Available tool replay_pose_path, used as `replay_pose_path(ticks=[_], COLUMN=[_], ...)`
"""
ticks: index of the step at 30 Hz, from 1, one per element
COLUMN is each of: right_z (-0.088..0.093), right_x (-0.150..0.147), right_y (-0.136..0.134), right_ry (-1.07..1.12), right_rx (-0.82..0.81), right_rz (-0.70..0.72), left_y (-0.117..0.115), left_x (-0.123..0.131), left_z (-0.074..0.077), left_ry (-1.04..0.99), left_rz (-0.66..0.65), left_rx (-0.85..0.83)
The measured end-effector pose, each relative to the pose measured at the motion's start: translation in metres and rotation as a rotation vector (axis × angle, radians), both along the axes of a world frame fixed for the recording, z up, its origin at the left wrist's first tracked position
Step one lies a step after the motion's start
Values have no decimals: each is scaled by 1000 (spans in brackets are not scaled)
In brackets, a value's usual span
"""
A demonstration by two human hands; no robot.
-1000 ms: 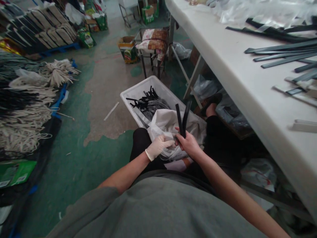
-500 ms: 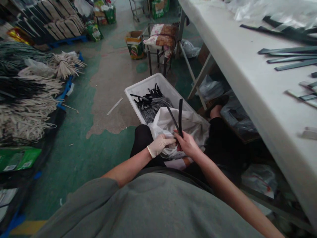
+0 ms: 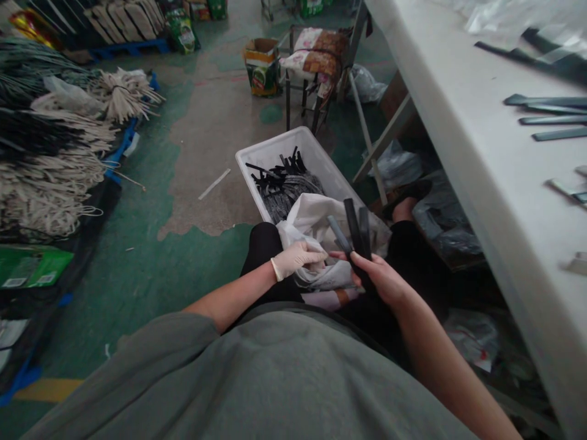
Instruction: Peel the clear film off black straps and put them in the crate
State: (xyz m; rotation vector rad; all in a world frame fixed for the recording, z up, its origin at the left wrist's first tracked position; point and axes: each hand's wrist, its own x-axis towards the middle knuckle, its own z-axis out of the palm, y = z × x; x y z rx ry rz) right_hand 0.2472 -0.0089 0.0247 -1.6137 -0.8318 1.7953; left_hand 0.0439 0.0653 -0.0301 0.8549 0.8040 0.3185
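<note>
My right hand (image 3: 385,276), bare, is closed around several flat black strips (image 3: 353,223) whose ends fan upward. My left hand (image 3: 296,259) wears a pale thin glove; its fingers are pressed together, pointing toward the right hand. Whatever it may pinch is too small to make out. Both hands are above a white plastic bag (image 3: 308,214) spread at my lap. Just beyond, a white plastic bin (image 3: 271,140) holds a heap of black strips (image 3: 287,186).
To the right runs a white table (image 3: 440,79) with black strips (image 3: 550,119) on it. A cushioned stool (image 3: 316,52) and an open carton (image 3: 262,68) stand ahead. Bundles of pale cords (image 3: 41,189) lie at the left. Plastic bags (image 3: 444,214) fill the space under the table.
My right hand has moved right, away from the left, and its strips are now fanned apart. The left hand has shifted slightly left. The view has tilted a little.
</note>
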Motion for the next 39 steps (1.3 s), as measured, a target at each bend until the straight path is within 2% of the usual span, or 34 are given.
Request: replay_pose_path(ticks=[2, 4, 8, 13, 20, 22, 25, 27, 30, 34, 39], right_z=[-5, -10, -12, -7, -7, -1, 12, 19, 22, 15, 2], right_x=[-6, -17, -34, -37, -42, -40, -29, -21, -15, -19, -24], right_y=[11, 21, 33, 40, 45, 44, 34, 21, -2, -25, -30], right_ry=[46, 44, -3, -129, -219, -246, -316, -353, -340, -331, -423], right_rx=[-5, 32, 135, 208, 276, 273, 243, 201, 121, 129, 170], right_rz=[68, 109, 77, -36, 7, 8, -4, 33, 135, 194, 197], left_y=[-10, -19, -31, -38, -34, -30, -19, -9, 4, 13, 12], left_x=[3, 4, -1, -11, -7, -6, -4, -4, -2, 0, 2], left_z=[1, 1, 2, 1, -9, -10, -9, -7, 0, 11, 17], left_ry=[19, 15, -4, -88, 22, 42, -2, -57, -129, -182, -242], left_rz=[-104, -138, -83, 30, -58, 13, 244, 405, 548, 623, 635], left_rx=[26, 33, -46, -155, -141, -167, -331, -433, -514, -589, -582])
